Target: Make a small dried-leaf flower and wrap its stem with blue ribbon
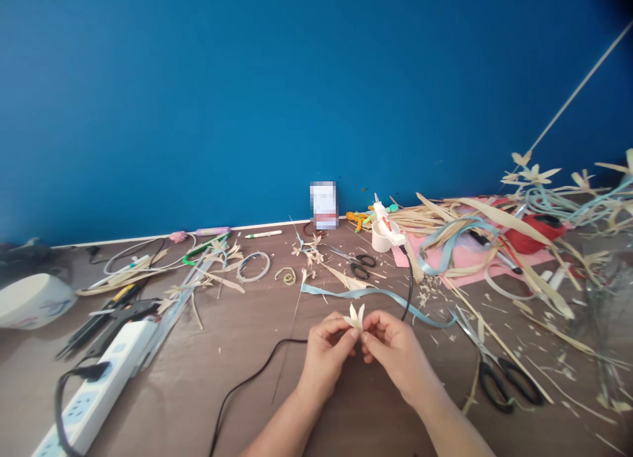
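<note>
A blue wall [297, 101] stands behind your brown bench [173, 384]. A white power strip [113, 368] lies at the bench's left. Your left hand [326, 351] and right hand [393, 348] meet above the bench, fingertips drawn narrow in a pinch. Black-handled scissors [483, 350] lie to the right of your right hand. Farther back, a white glue gun [383, 218] rests in a white cup [380, 241]. Between your fingertips you hold a pale flower [355, 318], petals upward.

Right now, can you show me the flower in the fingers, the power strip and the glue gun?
Flower [355, 320]: head view, where its pale petals meet.
Power strip [101, 386]: head view, on its white top.
Glue gun [390, 232]: head view, on its white body.
</note>
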A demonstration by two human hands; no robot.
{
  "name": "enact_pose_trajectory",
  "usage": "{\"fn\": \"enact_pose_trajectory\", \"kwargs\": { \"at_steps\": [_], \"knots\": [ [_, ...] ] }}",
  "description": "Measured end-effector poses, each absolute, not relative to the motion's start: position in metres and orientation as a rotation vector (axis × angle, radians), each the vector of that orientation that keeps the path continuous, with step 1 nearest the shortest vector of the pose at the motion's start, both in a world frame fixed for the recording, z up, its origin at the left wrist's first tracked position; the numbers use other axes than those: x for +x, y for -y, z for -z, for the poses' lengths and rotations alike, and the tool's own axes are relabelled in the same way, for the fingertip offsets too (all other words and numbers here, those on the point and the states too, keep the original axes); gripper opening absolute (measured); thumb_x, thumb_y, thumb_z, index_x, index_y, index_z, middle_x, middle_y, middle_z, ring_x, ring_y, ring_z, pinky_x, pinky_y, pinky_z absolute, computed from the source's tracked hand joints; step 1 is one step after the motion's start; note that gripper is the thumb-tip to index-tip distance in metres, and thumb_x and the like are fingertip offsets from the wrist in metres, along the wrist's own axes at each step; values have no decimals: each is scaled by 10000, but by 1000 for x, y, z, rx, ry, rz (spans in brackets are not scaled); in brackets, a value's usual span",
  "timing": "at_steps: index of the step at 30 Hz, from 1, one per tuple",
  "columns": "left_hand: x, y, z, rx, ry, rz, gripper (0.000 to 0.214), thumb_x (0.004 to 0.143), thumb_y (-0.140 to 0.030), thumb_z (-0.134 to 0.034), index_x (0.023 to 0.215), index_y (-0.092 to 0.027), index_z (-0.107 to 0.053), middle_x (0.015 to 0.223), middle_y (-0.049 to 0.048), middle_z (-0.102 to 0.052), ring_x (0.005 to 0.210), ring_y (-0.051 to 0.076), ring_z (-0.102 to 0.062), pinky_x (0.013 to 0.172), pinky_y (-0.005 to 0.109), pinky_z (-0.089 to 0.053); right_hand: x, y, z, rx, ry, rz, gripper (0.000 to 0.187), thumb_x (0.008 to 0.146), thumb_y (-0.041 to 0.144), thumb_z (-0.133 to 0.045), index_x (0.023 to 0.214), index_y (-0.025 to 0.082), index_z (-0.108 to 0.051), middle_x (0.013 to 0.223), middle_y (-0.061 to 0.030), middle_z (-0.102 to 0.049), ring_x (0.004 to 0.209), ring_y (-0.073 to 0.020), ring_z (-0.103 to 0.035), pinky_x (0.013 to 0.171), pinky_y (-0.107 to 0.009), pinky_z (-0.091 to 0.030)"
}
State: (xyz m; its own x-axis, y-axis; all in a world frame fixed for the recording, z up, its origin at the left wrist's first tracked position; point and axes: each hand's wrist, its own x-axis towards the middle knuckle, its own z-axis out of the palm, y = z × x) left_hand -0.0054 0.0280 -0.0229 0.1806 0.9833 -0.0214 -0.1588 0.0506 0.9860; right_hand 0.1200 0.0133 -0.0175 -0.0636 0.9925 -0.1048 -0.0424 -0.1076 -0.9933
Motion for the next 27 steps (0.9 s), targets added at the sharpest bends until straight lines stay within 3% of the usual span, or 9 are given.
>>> {"fn": "enact_pose_trajectory", "kwargs": {
  "at_steps": [5, 12, 21, 27],
  "knots": [
    [-3, -28, 27, 1095, -1018, -1153, 147, 676, -264, -637, 637, -123, -643, 667, 6, -490, 511, 63, -458, 441, 164, -402, 120, -13, 22, -1278, 1218, -1294, 64, 751, 219, -521, 708, 175, -503, 554, 45, -507, 499, -101, -515, 475, -216, -450],
    [-3, -28, 29, 1053, -1055, -1167, 162, 646, -273, -658, 613, -118, -628, 685, 13, -517, 511, 61, -450, 420, 153, -394, 113, -8, 11, -1364, 1423, -920, 96, 788, 215, -492, 706, 189, -535, 634, -3, -611, 569, -134, -589, 547, -225, -464],
    [-5, -28, 29, 1069, -1059, -1198, 122, 650, -252, -645, 629, -132, -646, 719, 21, -553, 554, 86, -488, 441, 170, -418, 110, -5, 8, -1372, 1510, -784, 108, 806, 181, -460, 734, 202, -539, 655, -4, -614, 566, -135, -591, 550, -218, -466],
    [-7, -28, 30, 1057, -1117, -1216, 114, 655, -244, -644, 643, -133, -623, 612, 0, -581, 514, 79, -481, 474, 169, -410, 107, 0, 8, -1411, 1643, -621, 129, 793, 141, -455, 818, 199, -568, 770, -35, -629, 674, -155, -587, 616, -248, -460]
  ]
}}
